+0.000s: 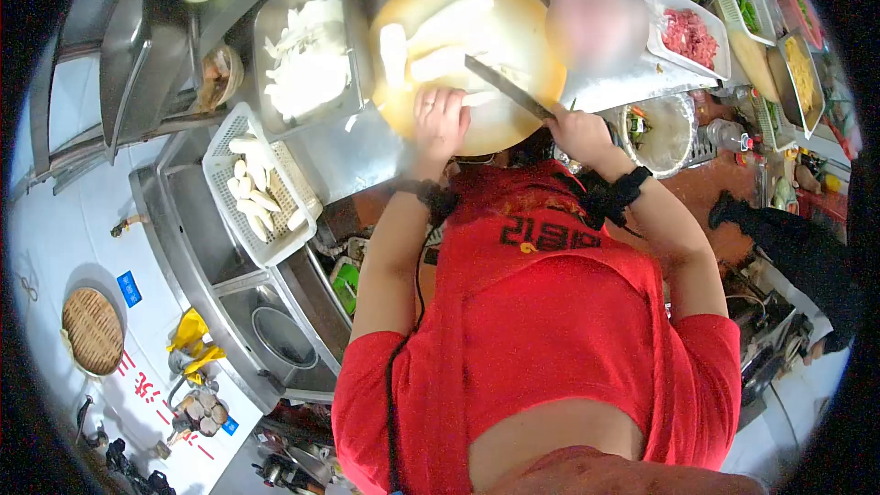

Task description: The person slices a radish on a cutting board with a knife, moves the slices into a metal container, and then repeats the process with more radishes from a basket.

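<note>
My right hand (584,136) is closed around the handle of a kitchen knife (507,86), whose dark blade slants up and left over the round cutting board (513,133). Bent fingers of my left hand (441,121) press on a small white vegetable piece (477,99) near the board's front; glare blurs its outline. Long peeled white vegetables (454,20) lie farther back on the board, and a shorter one (393,53) rests at its left. Beside the board, a metal tray (352,121) holds a heap of cut white pieces (310,60).
Peeled white vegetables fill part of a plastic basket (275,252) over the sink (197,211) at left. A blurred pinkish bag (598,14) and a tray of chopped meat (687,37) stand right of the board. Below them is a round bin (674,160). Another person's dark-clothed body (793,257) is at far right.
</note>
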The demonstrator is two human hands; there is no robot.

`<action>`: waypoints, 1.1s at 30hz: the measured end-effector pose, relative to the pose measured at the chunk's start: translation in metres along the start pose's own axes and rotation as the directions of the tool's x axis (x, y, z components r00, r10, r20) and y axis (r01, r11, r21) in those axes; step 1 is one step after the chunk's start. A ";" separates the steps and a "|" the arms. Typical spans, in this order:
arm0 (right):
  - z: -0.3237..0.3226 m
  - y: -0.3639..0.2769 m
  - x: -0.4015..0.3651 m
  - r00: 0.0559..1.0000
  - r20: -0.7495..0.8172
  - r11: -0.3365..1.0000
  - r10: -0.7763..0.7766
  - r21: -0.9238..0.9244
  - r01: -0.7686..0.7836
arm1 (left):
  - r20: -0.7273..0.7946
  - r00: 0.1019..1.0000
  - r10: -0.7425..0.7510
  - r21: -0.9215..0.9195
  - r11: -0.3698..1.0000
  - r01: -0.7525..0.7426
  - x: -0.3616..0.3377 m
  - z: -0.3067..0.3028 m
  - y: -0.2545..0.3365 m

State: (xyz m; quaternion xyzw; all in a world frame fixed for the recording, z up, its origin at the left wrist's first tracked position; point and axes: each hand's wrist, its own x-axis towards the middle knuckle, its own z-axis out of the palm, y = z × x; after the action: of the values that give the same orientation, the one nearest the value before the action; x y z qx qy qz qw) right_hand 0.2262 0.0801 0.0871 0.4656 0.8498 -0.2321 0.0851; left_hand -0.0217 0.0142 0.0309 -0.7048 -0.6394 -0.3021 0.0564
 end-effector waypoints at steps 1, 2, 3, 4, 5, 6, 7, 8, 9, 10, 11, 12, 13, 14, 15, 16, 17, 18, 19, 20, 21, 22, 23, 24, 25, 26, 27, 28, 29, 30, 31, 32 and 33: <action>0.001 0.001 0.002 1.000 -0.004 1.000 -0.006 0.000 0.006 | 0.000 1.000 0.018 0.023 1.000 -0.018 0.003 -0.001 -0.004; 0.002 0.005 0.001 1.000 -0.015 1.000 0.016 0.003 -0.016 | 0.097 0.993 -0.073 0.043 0.997 0.070 0.003 -0.003 -0.004; 0.002 0.007 0.001 0.999 -0.026 0.999 0.039 0.006 -0.039 | 0.096 0.993 -0.071 0.046 0.997 0.067 0.003 -0.006 -0.002; 0.001 0.007 -0.001 0.999 -0.032 1.000 0.025 0.014 -0.024 | 0.187 0.964 -0.191 -0.006 0.981 0.195 0.004 -0.007 -0.001; 0.001 0.007 -0.003 0.999 -0.035 1.000 0.026 0.017 -0.025 | 0.284 0.911 -0.298 -0.047 0.945 0.324 0.004 -0.009 0.001; 0.002 0.006 -0.005 1.000 -0.027 0.999 -0.017 0.032 0.017 | 0.286 0.912 -0.296 -0.046 0.946 0.321 0.002 -0.009 0.005; 0.002 0.006 -0.007 0.998 -0.018 0.997 -0.058 0.047 0.059 | 0.338 0.862 -0.378 -0.092 0.898 0.430 -0.001 -0.009 0.011; 0.005 0.005 -0.009 0.998 -0.018 0.997 -0.056 0.049 0.057 | 0.394 0.801 -0.450 -0.130 0.836 0.533 -0.003 -0.007 0.017; 0.010 0.004 -0.010 0.996 -0.030 0.995 -0.088 0.033 0.089 | 0.397 0.801 -0.449 -0.130 0.836 0.533 -0.008 -0.002 0.021; 0.015 0.003 -0.010 0.992 -0.041 0.992 -0.121 0.016 0.122 | 0.329 0.824 -0.461 -0.190 0.823 0.536 -0.016 0.006 0.023; 0.019 0.003 -0.010 0.992 -0.041 0.993 -0.120 0.018 0.120 | 0.258 0.841 -0.475 -0.251 0.808 0.534 -0.023 0.012 0.023; 0.022 0.003 -0.010 0.990 -0.062 0.991 -0.129 0.032 0.131 | 0.223 0.853 -0.473 -0.294 0.801 0.521 -0.023 0.013 0.025; 0.023 0.003 -0.010 0.987 -0.083 0.989 -0.139 0.046 0.143 | 0.223 0.853 -0.473 -0.293 0.802 0.521 -0.023 0.012 0.026; 0.024 0.003 -0.009 0.987 -0.083 0.989 -0.139 0.047 0.143 | 0.197 0.874 -0.445 -0.282 0.828 0.485 -0.023 0.012 0.026; 0.022 0.003 -0.009 0.987 -0.066 0.988 -0.147 0.025 0.149 | 0.172 0.893 -0.416 -0.271 0.852 0.449 -0.023 0.011 0.027; 0.021 0.003 -0.009 0.987 -0.049 0.988 -0.156 0.004 0.156 | 0.173 0.893 -0.416 -0.270 0.852 0.449 -0.022 0.012 0.028; 0.021 0.004 -0.009 0.987 -0.047 0.988 -0.155 0.004 0.156 | 0.136 0.893 -0.429 -0.294 0.843 0.450 -0.022 0.014 0.030; 0.020 0.004 -0.009 0.984 -0.054 0.986 -0.167 -0.006 0.167 | 0.098 0.891 -0.444 -0.317 0.834 0.451 -0.021 0.016 0.031; 0.019 0.004 -0.009 0.982 -0.060 0.984 -0.180 -0.018 0.179 | 0.098 0.890 -0.446 -0.317 0.834 0.452 -0.023 0.023 0.033; 0.018 0.004 -0.009 0.982 -0.059 0.983 -0.182 -0.019 0.181 | 0.072 0.881 -0.467 -0.352 0.815 0.461 -0.026 0.031 0.034; 0.015 0.002 -0.010 0.981 -0.055 0.983 -0.185 -0.015 0.185 | 0.047 0.871 -0.489 -0.387 0.795 0.467 -0.026 0.033 0.036; 0.011 0.001 -0.011 0.981 -0.052 0.982 -0.189 -0.011 0.188 | 0.046 0.871 -0.490 -0.388 0.794 0.468 -0.026 0.033 0.035; 0.008 0.001 -0.012 0.981 -0.052 0.982 -0.189 -0.012 0.189 | 0.093 0.868 -0.487 -0.363 0.795 0.485 -0.027 0.032 0.036; 0.006 0.001 -0.013 0.982 -0.031 0.983 -0.184 -0.031 0.183 | 0.141 0.863 -0.484 -0.338 0.796 0.502 -0.024 0.029 0.037; 0.003 0.001 -0.014 0.984 -0.009 0.983 -0.179 -0.050 0.178 | 0.140 0.864 -0.484 -0.340 0.796 0.501 -0.022 0.025 0.039; 0.001 0.001 -0.016 0.984 -0.009 0.983 -0.178 -0.051 0.177 | 0.062 0.906 -0.419 -0.308 0.855 0.417 -0.019 0.021 0.040; -0.002 0.001 -0.019 0.982 -0.034 0.982 -0.187 -0.036 0.186 | -0.013 0.938 -0.346 -0.267 0.905 0.330 -0.018 0.019 0.040; -0.003 0.001 -0.020 0.979 -0.058 0.981 -0.196 -0.020 0.195 | -0.013 0.938 -0.347 -0.268 0.905 0.331 -0.018 0.018 0.036; -0.003 0.001 -0.020 0.979 -0.056 0.981 -0.195 -0.021 0.194 | -0.043 0.976 -0.214 -0.259 0.946 0.196 -0.018 0.018 0.031; -0.003 0.001 -0.021 0.976 -0.067 0.978 -0.208 -0.013 0.207 | -0.070 0.994 -0.078 -0.246 0.968 0.059 -0.019 0.019 0.027; -0.003 0.000 -0.021 0.972 -0.078 0.975 -0.220 -0.006 0.220 | -0.068 0.994 -0.080 -0.249 0.967 0.061 -0.021 0.022 0.025; 0.003 -0.001 -0.019 0.973 -0.076 0.976 -0.217 -0.005 0.218 | -0.077 0.995 -0.067 -0.252 0.967 0.046 -0.023 0.024 0.024; 0.012 -0.004 -0.013 0.982 -0.041 0.983 -0.182 -0.024 0.181 | -0.086 0.995 -0.053 -0.257 0.966 0.029 -0.025 0.026 0.023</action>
State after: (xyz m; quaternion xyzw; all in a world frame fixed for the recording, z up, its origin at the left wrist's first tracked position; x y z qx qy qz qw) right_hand 0.2291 0.0624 0.0827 0.3901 0.8927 -0.2202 0.0503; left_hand 0.0092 0.0005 0.0051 -0.6781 -0.6063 -0.4153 -0.0117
